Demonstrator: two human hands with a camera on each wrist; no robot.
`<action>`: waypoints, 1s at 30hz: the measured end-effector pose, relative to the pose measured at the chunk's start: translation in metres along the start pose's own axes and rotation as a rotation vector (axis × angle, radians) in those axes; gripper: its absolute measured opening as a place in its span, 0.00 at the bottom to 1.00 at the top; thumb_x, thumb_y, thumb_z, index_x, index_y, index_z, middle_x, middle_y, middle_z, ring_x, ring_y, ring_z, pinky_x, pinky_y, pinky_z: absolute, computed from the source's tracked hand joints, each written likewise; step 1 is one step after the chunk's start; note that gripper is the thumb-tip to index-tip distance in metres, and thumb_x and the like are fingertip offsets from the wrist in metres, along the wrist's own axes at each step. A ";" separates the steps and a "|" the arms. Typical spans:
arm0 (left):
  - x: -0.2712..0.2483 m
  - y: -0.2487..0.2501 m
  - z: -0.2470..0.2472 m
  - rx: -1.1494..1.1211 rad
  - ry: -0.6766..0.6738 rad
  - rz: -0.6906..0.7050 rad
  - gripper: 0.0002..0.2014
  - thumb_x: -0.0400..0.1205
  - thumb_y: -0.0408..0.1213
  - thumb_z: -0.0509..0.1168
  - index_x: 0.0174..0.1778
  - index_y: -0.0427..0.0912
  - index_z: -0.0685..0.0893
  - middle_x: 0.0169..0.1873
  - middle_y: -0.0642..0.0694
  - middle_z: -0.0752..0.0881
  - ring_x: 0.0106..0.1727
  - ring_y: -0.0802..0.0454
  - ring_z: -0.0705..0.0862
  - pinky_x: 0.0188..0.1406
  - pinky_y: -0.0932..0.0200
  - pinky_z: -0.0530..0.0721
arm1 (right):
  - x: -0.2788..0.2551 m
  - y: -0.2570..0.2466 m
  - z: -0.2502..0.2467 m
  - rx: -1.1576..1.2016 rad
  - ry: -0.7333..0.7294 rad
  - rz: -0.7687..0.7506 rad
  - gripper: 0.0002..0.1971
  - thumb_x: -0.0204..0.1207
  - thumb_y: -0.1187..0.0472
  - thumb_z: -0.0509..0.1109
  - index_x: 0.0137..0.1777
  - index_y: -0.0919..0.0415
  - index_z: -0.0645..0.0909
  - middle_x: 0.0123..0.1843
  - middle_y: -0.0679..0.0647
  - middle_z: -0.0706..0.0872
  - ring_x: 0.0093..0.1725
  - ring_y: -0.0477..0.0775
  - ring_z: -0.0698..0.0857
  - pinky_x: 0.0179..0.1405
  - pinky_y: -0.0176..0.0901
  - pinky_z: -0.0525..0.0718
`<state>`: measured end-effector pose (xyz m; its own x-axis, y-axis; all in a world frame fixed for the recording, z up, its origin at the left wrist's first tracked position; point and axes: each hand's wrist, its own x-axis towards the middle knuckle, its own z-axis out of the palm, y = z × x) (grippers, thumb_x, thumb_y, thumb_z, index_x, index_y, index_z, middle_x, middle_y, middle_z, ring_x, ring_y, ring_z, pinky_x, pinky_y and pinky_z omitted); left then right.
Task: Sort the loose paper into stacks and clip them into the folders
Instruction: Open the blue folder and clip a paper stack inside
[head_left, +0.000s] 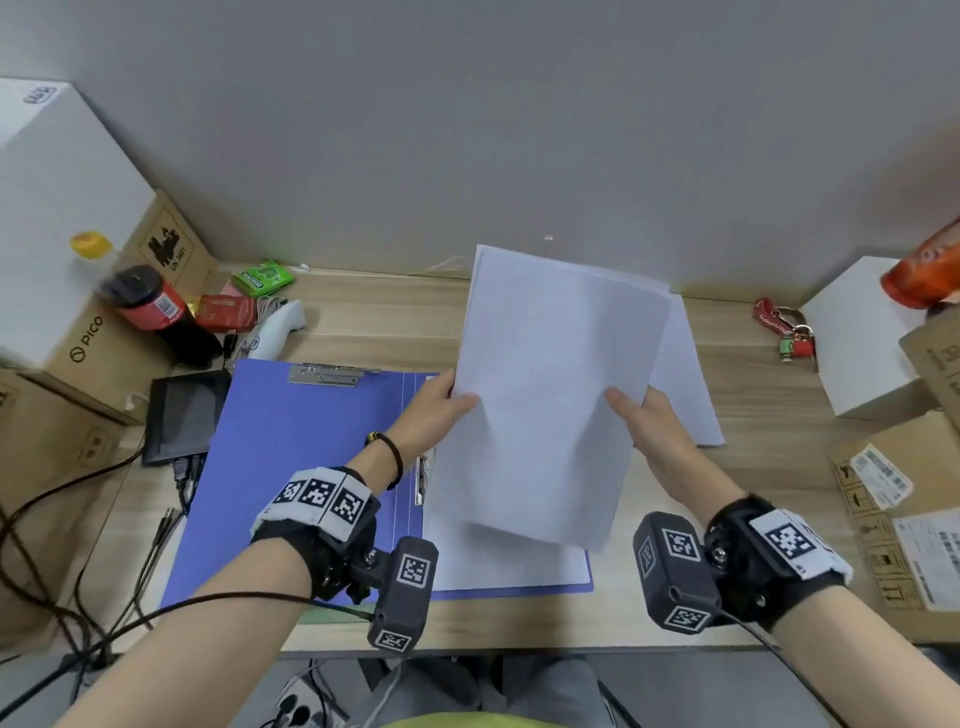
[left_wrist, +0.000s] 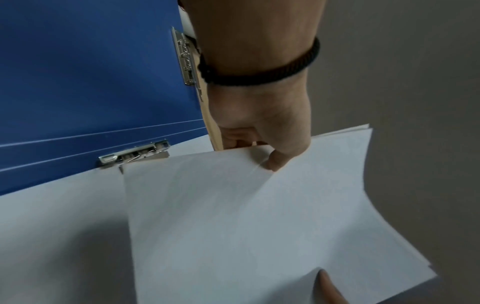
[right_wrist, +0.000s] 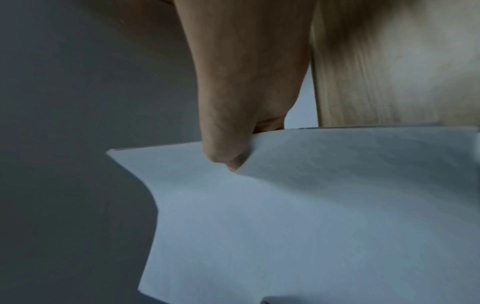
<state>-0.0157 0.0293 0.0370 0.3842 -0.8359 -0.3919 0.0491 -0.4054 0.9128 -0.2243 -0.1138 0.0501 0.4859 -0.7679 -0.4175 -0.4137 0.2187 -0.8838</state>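
Observation:
A stack of white paper (head_left: 550, 395) is held up off the desk, tilted, above the right half of an open blue folder (head_left: 291, 457). My left hand (head_left: 441, 402) pinches the stack's left edge, thumb on top (left_wrist: 272, 162). My right hand (head_left: 641, 415) pinches its right edge (right_wrist: 228, 162). The folder has a metal clip (head_left: 327, 374) at its top and another along its spine (head_left: 422, 478). White sheets (head_left: 498, 561) lie in the folder's right half. More loose paper (head_left: 685, 379) lies on the desk behind the stack.
Cardboard and white boxes (head_left: 62, 218), a dark bottle (head_left: 156, 306), snack packets (head_left: 262, 278) and a small black screen (head_left: 182, 415) crowd the left. Boxes (head_left: 872, 348) and keys (head_left: 787, 332) stand at the right. Cables (head_left: 78, 571) trail off the left front.

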 end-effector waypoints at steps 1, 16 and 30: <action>-0.002 -0.004 -0.001 0.010 -0.018 -0.021 0.15 0.85 0.33 0.57 0.66 0.53 0.77 0.56 0.58 0.86 0.53 0.61 0.86 0.44 0.67 0.84 | -0.001 0.005 0.003 -0.006 -0.017 0.027 0.14 0.85 0.57 0.59 0.69 0.52 0.77 0.59 0.46 0.86 0.58 0.50 0.85 0.54 0.46 0.81; -0.028 -0.124 -0.071 -0.103 0.437 -0.451 0.21 0.83 0.25 0.54 0.72 0.40 0.76 0.65 0.41 0.82 0.61 0.39 0.81 0.59 0.48 0.82 | 0.006 0.095 0.026 -0.009 -0.047 0.593 0.11 0.81 0.62 0.62 0.37 0.58 0.79 0.37 0.54 0.83 0.35 0.53 0.79 0.35 0.40 0.74; -0.025 -0.123 -0.059 -0.088 0.396 -0.468 0.22 0.86 0.24 0.54 0.78 0.37 0.68 0.72 0.38 0.76 0.62 0.43 0.77 0.58 0.55 0.74 | 0.017 0.083 0.025 -0.025 -0.021 0.324 0.13 0.83 0.69 0.59 0.63 0.61 0.78 0.49 0.57 0.85 0.42 0.56 0.82 0.39 0.43 0.79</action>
<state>0.0228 0.1214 -0.0587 0.6159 -0.3690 -0.6960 0.3648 -0.6495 0.6671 -0.2305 -0.0935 -0.0355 0.3415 -0.6484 -0.6804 -0.5680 0.4344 -0.6991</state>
